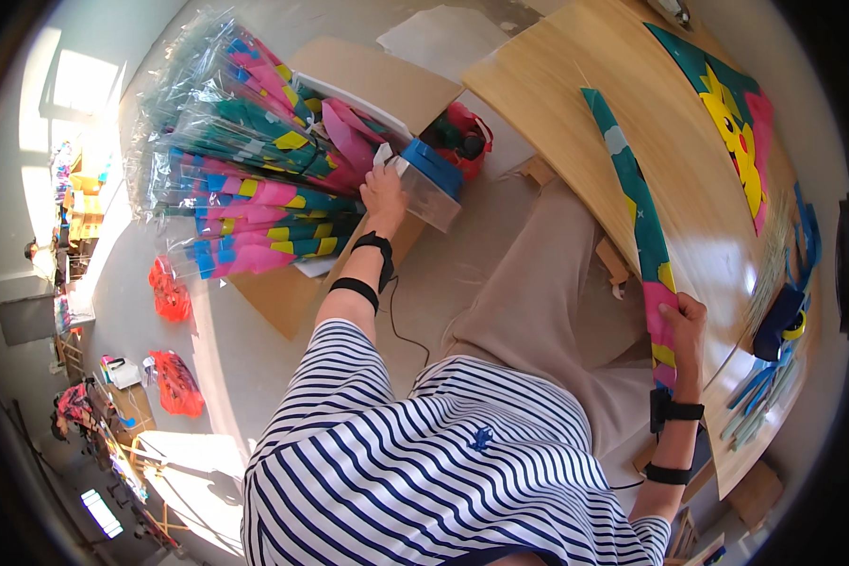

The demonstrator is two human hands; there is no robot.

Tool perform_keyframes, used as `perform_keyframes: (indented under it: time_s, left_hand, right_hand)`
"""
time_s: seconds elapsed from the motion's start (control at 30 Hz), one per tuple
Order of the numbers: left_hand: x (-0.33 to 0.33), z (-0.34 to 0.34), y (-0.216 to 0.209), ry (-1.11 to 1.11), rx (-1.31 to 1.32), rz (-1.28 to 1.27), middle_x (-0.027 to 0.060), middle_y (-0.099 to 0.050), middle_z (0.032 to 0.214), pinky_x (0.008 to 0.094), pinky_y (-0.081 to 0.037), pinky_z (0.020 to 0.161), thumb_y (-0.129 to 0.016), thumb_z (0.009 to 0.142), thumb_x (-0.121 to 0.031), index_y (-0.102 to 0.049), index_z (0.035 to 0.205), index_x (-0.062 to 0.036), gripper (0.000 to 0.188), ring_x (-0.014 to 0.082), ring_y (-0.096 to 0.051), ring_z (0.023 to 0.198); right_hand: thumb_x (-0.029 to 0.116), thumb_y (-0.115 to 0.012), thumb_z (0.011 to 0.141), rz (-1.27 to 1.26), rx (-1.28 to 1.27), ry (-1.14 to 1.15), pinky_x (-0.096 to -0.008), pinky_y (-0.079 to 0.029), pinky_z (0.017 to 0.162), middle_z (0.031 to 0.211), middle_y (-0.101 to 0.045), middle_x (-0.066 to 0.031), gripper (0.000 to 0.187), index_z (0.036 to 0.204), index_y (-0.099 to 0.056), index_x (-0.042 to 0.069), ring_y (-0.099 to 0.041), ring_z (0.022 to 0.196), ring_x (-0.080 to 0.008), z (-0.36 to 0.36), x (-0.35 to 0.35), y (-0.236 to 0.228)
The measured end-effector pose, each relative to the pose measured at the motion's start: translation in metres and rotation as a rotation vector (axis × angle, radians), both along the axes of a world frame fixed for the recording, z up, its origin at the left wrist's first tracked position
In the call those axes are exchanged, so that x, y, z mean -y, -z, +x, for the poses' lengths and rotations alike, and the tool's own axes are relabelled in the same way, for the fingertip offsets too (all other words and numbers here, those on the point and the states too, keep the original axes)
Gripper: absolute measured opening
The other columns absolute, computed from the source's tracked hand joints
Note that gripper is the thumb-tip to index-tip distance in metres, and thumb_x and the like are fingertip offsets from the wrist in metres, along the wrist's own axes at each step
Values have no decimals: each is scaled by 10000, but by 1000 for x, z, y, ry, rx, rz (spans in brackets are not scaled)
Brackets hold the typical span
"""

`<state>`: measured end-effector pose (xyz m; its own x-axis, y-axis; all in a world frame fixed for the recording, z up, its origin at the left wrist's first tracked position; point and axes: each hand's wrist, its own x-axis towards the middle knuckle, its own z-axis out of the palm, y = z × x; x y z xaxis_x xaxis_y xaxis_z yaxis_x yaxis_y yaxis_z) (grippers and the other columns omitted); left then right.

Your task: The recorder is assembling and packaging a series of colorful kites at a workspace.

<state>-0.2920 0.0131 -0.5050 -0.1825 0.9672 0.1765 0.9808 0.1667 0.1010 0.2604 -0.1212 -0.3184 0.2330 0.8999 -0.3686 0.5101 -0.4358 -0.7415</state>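
My right hand (pixel 686 325) is closed around the lower part of a long, narrow folded kite (pixel 640 212) in green, pink and yellow. Its pointed tip reaches up over the wooden table. On the left, my left hand (pixel 384 198) is at the edge of a clear plastic box (pixel 431 198) with a blue lid (pixel 432 168). Its fingers are curled beside a small white piece (pixel 384 155), and what they grip is too small to make out. Right beside this hand, several folded kites (pixel 255 189) in clear sleeves fan out from a cardboard box (pixel 368 80).
A yellow cartoon-figure kite (pixel 731 132) lies on the table (pixel 528 85). Thin rods (pixel 769 274), blue strips (pixel 804 231) and a dark blue roll (pixel 778 323) lie along its right side. Red plastic bags (pixel 176 382) stand on the floor, and a dark cable (pixel 410 335) runs there.
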Motion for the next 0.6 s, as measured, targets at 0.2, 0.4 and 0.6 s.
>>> perform_keyframes:
  time_s: [0.2,0.4,0.6]
  left_hand:
    - [-2,-28,30,-7,-2,-9,86,-643,1035,479,-521,799,-690,822,-80,-641,1006,-115,194,325,-629,1013]
    - [-7,-26,18,-16,71,-7,134,-647,1034,519,-536,802,-795,740,-102,-626,977,-84,292,376,-643,1005]
    - [-14,-46,14,-18,317,-9,170,-699,915,503,-537,738,-657,849,-123,-663,872,-68,59,407,-683,873]
  right_hand:
    - [18,-679,857,-13,-7,20,-264,-413,563,683,-571,32,92,779,-634,-1,-517,620,-55,-6,-3,-1]
    - [11,-677,859,-17,-47,37,-259,-401,561,686,-570,38,78,789,-644,-1,-509,625,-48,-2,5,0]
    - [6,-674,856,-14,-48,78,-258,-393,553,688,-573,43,44,815,-669,-7,-500,620,-46,-4,10,-1]
